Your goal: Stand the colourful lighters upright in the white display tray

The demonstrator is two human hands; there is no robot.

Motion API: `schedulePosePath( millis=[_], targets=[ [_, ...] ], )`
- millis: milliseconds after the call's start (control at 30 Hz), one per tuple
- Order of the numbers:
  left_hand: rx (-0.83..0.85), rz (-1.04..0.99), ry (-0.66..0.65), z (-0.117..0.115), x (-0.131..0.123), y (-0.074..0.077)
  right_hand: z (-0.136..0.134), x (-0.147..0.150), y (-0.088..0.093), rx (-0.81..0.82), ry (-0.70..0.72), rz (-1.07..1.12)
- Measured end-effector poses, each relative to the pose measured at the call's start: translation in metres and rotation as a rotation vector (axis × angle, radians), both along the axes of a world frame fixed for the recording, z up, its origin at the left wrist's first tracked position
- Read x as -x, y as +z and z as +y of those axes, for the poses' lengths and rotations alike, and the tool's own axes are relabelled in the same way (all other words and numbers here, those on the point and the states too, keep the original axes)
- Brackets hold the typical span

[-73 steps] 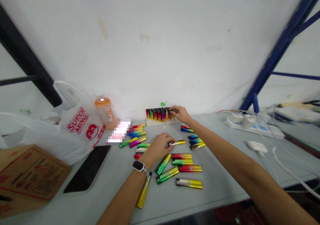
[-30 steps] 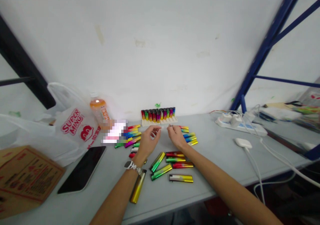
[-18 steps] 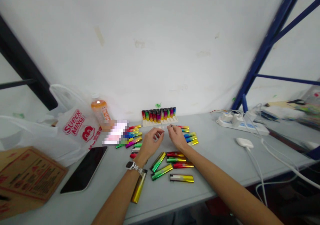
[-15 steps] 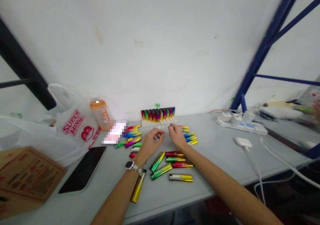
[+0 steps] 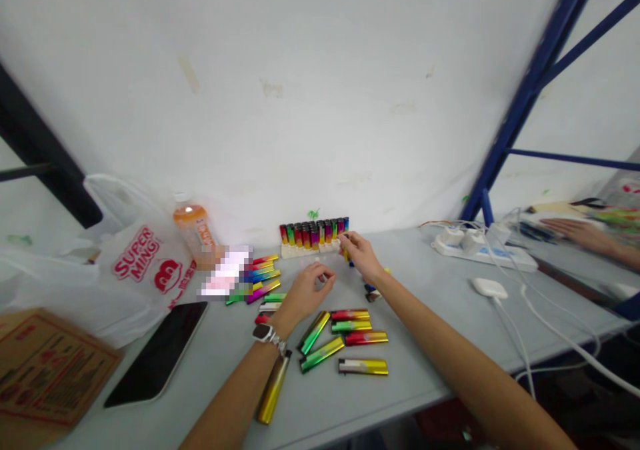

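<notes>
My right hand (image 5: 361,253) pinches a yellow and blue lighter (image 5: 346,254), held at a slant by the right end of the white rack (image 5: 295,252). Colourful lighters (image 5: 314,235) stand upright in rows in that rack. My left hand (image 5: 309,290) hovers over the table before the rack, its fingers loosely curled, thumb apart, with nothing visible in them. Several lighters lie loose around my wrists, among them a green and yellow lighter (image 5: 323,355), a white and yellow lighter (image 5: 363,367) and a gold lighter (image 5: 274,390). My right forearm partly hides others.
To the left are a black phone (image 5: 157,353), a cardboard box (image 5: 47,377), a plastic bag (image 5: 140,277) and a bottle of orange drink (image 5: 193,223). A power strip (image 5: 485,250) and white charger (image 5: 489,288) with cables lie right. Another person's hand (image 5: 575,231) is at far right.
My right hand has moved up and slightly right to the rack's right end, and a lighter now shows in its fingers. The other person's hand has come into view at right.
</notes>
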State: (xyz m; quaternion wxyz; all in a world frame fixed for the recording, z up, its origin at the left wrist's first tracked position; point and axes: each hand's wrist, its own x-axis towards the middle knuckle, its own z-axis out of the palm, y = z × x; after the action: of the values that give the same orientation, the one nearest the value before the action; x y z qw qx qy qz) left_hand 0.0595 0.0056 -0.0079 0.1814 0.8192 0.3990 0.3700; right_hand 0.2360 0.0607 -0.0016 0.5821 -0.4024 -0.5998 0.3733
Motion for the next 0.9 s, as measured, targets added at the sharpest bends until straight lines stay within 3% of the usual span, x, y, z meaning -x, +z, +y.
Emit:
schedulePosePath(
  millis=[167,367,533,733,900],
  targets=[
    [-0.052,0.134,-0.039,0.019,-0.015,0.001,0.039,-0.013,0.010,-0.161,-0.142,-0.237],
    [-0.109,0.273,-0.027,0.040,-0.034,-0.004,0.072,-0.016,0.009,-0.174,-0.135,-0.350],
    [-0.167,0.377,-0.028,0.046,-0.042,-0.010,0.084,-0.020,0.007,-0.262,-0.107,-0.489],
    [-0.194,0.418,-0.064,0.055,-0.047,-0.010,0.098,-0.026,0.015,-0.228,0.022,-0.618],
    [-0.215,0.526,-0.046,0.060,-0.052,-0.003,0.098,-0.023,0.003,-0.313,-0.124,-0.709]
  ],
)
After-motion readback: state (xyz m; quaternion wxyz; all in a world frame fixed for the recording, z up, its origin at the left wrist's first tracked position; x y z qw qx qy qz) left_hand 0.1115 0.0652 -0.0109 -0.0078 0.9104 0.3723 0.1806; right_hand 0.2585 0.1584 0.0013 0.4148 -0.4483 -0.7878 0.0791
